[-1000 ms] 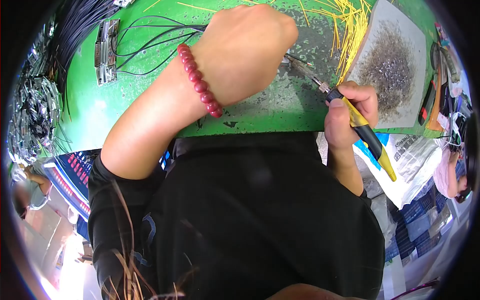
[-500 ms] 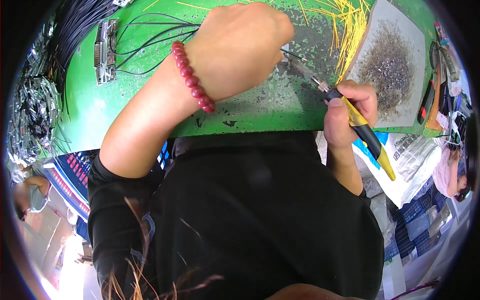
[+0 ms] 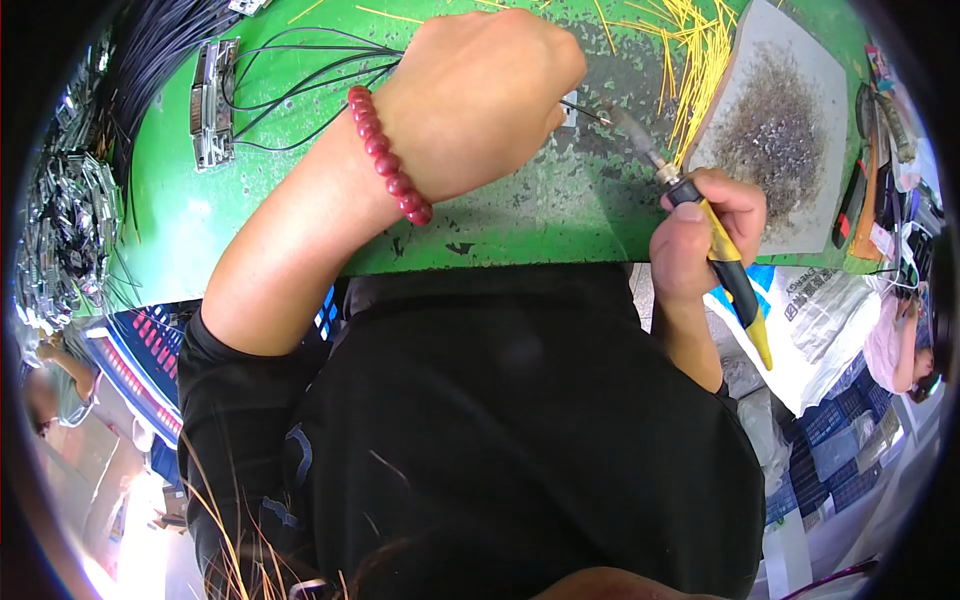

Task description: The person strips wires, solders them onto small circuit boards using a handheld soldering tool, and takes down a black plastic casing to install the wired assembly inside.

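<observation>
My right hand grips a black-and-yellow soldering iron like a pen. Its metal tip points up and left, close to the bare end of a black wire but seemingly apart from it. That wire sticks out from under my left hand, whose fingers are closed and mostly hidden behind its back. Several black cables run into this hand from a shiny metal connector housing on the left. A small pale piece shows beside the left fingers.
Yellow wires lie at the back right, beside a grey board covered with dark crumbs. Tools line the right edge. Black cables and shiny metal parts crowd the left of the green table. Other people sit at both sides.
The soldering iron has moved back to the right, its tip drawing away from the wire end. My left hand stays almost in place.
</observation>
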Tool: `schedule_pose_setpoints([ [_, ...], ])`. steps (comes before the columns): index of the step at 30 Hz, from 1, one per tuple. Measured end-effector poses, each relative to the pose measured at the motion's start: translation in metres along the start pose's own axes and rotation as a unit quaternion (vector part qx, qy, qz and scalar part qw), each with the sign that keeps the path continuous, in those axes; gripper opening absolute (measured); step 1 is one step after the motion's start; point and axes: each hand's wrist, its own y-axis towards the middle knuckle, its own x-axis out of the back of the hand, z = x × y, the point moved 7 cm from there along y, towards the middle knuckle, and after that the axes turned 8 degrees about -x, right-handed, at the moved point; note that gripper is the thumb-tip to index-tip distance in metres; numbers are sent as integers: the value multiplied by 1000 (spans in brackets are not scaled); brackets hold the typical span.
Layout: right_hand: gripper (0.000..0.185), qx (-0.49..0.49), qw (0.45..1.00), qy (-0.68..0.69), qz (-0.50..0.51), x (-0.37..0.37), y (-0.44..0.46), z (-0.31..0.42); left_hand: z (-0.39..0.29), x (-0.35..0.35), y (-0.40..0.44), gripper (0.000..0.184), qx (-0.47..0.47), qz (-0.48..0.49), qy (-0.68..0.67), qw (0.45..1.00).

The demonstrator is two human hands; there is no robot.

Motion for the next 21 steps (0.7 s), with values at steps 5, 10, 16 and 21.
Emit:
schedule_pose_setpoints([
  [5, 32, -43, 998, -16, 41, -19, 19, 7, 0, 0, 0, 15, -9, -8, 0, 1000],
  [10, 37, 23, 987, -126, 95, -45, 40, 12, 1, -2, -3, 14, 0, -5, -7, 1000],
  [16, 43, 105, 980, -141, 92, -59, 44, 19, 1, -1, -4, 14, -19, -20, -23, 999],
  [21, 39, 7, 983, -133, 123, -62, 46, 8, 2, 0, -11, 10, -44, -54, -89, 994],
])
